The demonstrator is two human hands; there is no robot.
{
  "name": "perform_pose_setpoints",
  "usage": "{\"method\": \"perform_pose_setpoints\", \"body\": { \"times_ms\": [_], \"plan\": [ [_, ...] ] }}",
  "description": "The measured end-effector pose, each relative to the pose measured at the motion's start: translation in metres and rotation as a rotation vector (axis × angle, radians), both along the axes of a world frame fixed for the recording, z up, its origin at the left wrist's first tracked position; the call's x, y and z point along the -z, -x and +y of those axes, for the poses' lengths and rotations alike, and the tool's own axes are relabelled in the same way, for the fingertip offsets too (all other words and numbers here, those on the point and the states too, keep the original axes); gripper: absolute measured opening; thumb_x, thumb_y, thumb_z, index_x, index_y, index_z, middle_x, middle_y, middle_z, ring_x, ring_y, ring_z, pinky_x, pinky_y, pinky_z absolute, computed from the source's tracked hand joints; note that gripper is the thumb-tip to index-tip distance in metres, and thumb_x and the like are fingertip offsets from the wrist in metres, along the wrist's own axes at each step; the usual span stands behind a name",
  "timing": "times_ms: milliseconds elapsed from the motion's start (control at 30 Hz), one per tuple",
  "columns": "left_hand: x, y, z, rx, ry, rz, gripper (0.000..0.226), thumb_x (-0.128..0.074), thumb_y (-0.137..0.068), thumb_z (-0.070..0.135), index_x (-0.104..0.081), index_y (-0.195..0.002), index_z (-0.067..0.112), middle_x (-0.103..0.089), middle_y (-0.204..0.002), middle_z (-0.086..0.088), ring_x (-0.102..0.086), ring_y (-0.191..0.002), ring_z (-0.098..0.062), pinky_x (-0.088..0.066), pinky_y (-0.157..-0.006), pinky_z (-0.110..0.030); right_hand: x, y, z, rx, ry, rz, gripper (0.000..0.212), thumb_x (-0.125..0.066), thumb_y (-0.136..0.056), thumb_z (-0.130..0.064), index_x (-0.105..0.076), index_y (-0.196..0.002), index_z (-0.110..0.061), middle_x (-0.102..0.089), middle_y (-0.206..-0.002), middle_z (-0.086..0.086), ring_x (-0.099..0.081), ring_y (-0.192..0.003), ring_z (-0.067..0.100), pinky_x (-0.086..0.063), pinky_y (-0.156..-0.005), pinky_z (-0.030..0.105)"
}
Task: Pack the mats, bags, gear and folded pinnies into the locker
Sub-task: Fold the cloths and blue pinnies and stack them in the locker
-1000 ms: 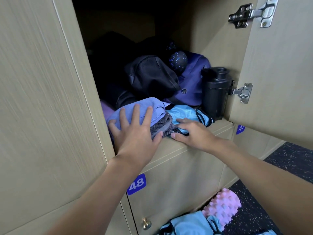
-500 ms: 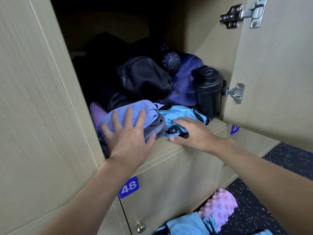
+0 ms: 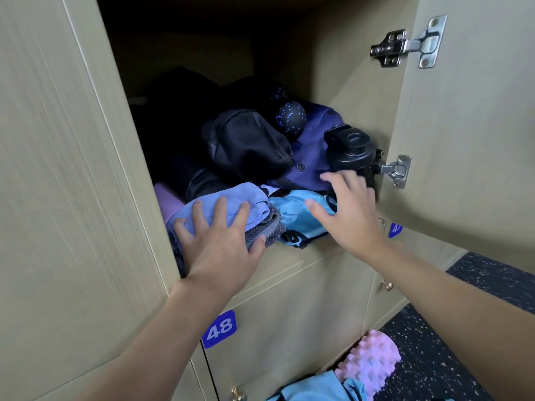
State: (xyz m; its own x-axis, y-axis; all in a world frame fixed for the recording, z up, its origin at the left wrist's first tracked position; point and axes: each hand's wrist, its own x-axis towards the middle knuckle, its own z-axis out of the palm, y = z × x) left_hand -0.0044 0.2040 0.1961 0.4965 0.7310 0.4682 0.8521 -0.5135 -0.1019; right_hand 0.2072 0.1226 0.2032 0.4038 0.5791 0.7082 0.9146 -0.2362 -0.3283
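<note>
**Right hand leaves the blue bag for the bottle**

Up off the front edge of the blue bag (image 3: 292,215), the right hand (image 3: 350,215) has risen and gone forward, fingers now spread wide and holding nothing. The left hand (image 3: 220,238) has stayed put, flat with splayed fingers pressing the folded cloths (image 3: 231,198) at the front of the locker (image 3: 347,82).

What counts next is the bottle (image 3: 348,151). It stands just ahead of and above the right fingertips, hard against the right wall by the lower hinge. In the picture those fingertips overlap its lower body, but I cannot tell if they touch. Its long axis runs near upright, cap on top.

The right hand is much the nearer. The left is well apart from the bottle, with the blue bag between them. My guess is that the right hand means to push or steady the bottle deeper inside.
</note>
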Motion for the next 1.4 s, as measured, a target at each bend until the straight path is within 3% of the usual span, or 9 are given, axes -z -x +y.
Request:
{"method": "perform_pose_setpoints", "body": {
  "times_ms": [133, 300, 467, 600, 733, 1067, 1233, 1300, 1400],
  "plan": [
    [0.000, -0.002, 0.001, -0.011, -0.010, 0.005, 0.067, -0.026, -0.089, 0.071, -0.023, -0.150, 0.044, -0.021, -0.159, 0.005, -0.014, -0.145, -0.037, -0.022, -0.107, -0.056, -0.038, -0.018, 0.006, 0.214, -0.112, -0.180, 0.071, -0.076, -0.074, -0.042, -0.047, -0.137, -0.025, -0.045, -0.130, 0.011, -0.040, -0.119, 0.032, -0.031, -0.098, 0.044],
    [0.000, -0.001, 0.001, -0.029, -0.015, 0.008, 0.069, -0.024, -0.087, 0.072, -0.027, -0.150, 0.045, -0.025, -0.157, 0.007, -0.020, -0.144, -0.034, -0.023, -0.104, -0.055, -0.062, -0.042, 0.018, 0.275, 0.062, -0.073, 0.079, -0.076, -0.080, -0.037, -0.035, -0.147, -0.030, -0.026, -0.152, 0.015, -0.035, -0.132, 0.039, -0.033, -0.108, 0.047],
    [-0.001, -0.001, 0.000, -0.026, -0.005, 0.016, 0.068, -0.023, -0.089, 0.071, -0.021, -0.152, 0.045, -0.019, -0.160, 0.007, -0.014, -0.146, -0.034, -0.021, -0.105, -0.055, -0.065, -0.052, 0.023, 0.172, 0.121, 0.082, 0.075, -0.075, -0.083, -0.034, -0.034, -0.146, -0.031, -0.039, -0.140, 0.012, -0.052, -0.117, 0.041, -0.045, -0.099, 0.047],
    [-0.003, -0.001, -0.001, -0.021, 0.008, -0.001, 0.069, -0.027, -0.091, 0.071, -0.015, -0.153, 0.045, -0.013, -0.162, 0.006, -0.011, -0.147, -0.034, -0.019, -0.107, -0.055, -0.064, -0.054, 0.027, 0.182, 0.073, 0.150, 0.075, -0.074, -0.081, -0.046, -0.038, -0.143, -0.025, -0.052, -0.127, 0.012, -0.058, -0.112, 0.037, -0.046, -0.093, 0.042],
    [-0.004, -0.001, -0.002, -0.015, 0.028, -0.022, 0.069, -0.028, -0.091, 0.070, -0.014, -0.154, 0.044, -0.012, -0.162, 0.006, -0.010, -0.147, -0.034, -0.019, -0.109, -0.056, -0.059, -0.055, 0.031, 0.359, 0.135, -0.047, 0.070, -0.068, -0.078, -0.060, -0.044, -0.132, -0.022, -0.060, -0.116, 0.013, -0.053, -0.112, 0.035, -0.037, -0.093, 0.043],
    [-0.014, -0.001, -0.007, 0.025, 0.046, -0.110, 0.068, -0.032, -0.093, 0.065, -0.013, -0.153, 0.040, -0.012, -0.162, 0.001, -0.007, -0.148, -0.034, -0.016, -0.111, -0.057, -0.051, -0.049, 0.018, 0.299, 0.069, 0.054, 0.105, -0.082, -0.071, -0.049, -0.021, -0.151, -0.022, -0.038, -0.140, 0.021, -0.038, -0.127, 0.038, -0.032, -0.108, 0.046],
    [-0.016, -0.002, -0.009, 0.057, 0.033, -0.163, 0.066, -0.039, -0.092, 0.063, -0.020, -0.151, 0.039, -0.021, -0.159, -0.002, -0.012, -0.147, -0.034, -0.018, -0.110, -0.057, -0.041, -0.026, 0.006, 0.345, -0.057, -0.103, 0.084, -0.081, -0.072, -0.042, -0.039, -0.141, -0.018, -0.041, -0.135, 0.016, -0.042, -0.119, 0.036, -0.036, -0.097, 0.047],
    [-0.016, -0.002, -0.010, 0.073, 0.013, -0.181, 0.064, -0.043, -0.090, 0.061, -0.028, -0.148, 0.037, -0.024, -0.156, -0.004, -0.016, -0.145, -0.035, -0.020, -0.108, -0.058, -0.029, -0.013, 0.004, 0.144, -0.046, -0.134, 0.068, -0.075, -0.078, -0.037, -0.047, -0.137, -0.017, -0.049, -0.126, 0.011, -0.047, -0.112, 0.034, -0.040, -0.091, 0.046],
    [-0.016, -0.001, -0.010, 0.078, 0.025, -0.189, 0.064, -0.044, -0.090, 0.059, -0.030, -0.148, 0.036, -0.024, -0.156, -0.004, -0.016, -0.145, -0.035, -0.018, -0.108, -0.058, 0.005, 0.005, 0.009, -0.146, 0.231, 0.007, 0.056, -0.064, -0.090, -0.041, -0.048, -0.141, -0.024, -0.055, -0.133, 0.003, -0.048, -0.119, 0.028, -0.038, -0.097, 0.041]
  ]
}}
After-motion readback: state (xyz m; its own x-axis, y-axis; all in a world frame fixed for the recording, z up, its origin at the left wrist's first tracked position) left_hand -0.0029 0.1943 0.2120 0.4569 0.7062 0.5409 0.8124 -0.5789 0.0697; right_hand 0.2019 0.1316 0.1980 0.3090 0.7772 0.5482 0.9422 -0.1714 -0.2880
